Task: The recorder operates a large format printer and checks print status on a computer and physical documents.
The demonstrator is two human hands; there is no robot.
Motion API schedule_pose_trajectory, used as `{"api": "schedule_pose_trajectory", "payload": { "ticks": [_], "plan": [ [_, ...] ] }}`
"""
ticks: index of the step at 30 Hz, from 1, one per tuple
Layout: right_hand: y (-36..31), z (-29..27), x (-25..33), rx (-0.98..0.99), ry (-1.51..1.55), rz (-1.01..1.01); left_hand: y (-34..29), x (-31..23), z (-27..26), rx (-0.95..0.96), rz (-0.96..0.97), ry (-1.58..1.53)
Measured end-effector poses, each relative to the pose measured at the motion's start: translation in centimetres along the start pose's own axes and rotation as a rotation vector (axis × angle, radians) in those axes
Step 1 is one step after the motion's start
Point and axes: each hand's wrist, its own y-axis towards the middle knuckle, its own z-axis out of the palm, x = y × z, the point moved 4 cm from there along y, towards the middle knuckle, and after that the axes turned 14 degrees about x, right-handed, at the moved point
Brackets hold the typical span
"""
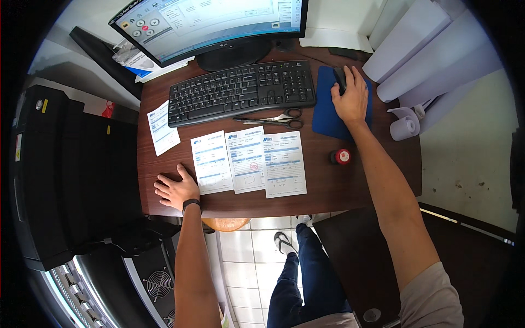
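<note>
My right hand (351,94) rests over a black computer mouse (340,80) on a blue mouse pad (327,112), its fingers wrapped over the mouse. At the desk's near left, my left hand (178,188) lies flat with its fingers spread, holding nothing. Just right of it, three printed paper forms (212,163) lie side by side, slightly overlapping; the middle one bears a red stamp mark. Another form (163,129) is partly under the left end of the black keyboard (240,90). Between keyboard and forms lie black-handled scissors (290,118).
A lit monitor (219,22) stands at the back. A round stamp (342,157) with a red top sits near my right forearm. Large paper rolls (437,49) lean at the right, beside a small roll (404,127). A big black machine (82,175) flanks the desk's left side.
</note>
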Motion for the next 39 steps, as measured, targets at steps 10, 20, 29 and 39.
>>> {"api": "schedule_pose_trajectory", "payload": {
  "ticks": [10,20,29,39],
  "plan": [
    [-0.11,-0.04,-0.06,-0.022,-0.002,-0.009,0.20,0.14,0.24,-0.019,-0.008,0.006],
    [-0.10,0.22,-0.17,-0.013,0.001,-0.008,0.24,0.19,0.32,-0.026,-0.005,0.006],
    [-0.09,0.23,-0.19,-0.026,0.005,-0.019,0.22,0.16,0.32,-0.017,-0.009,0.021],
    [0.04,0.34,-0.17,-0.014,-0.021,-0.008,-0.21,-0.07,-0.25,-0.016,0.009,-0.031]
  ]
}}
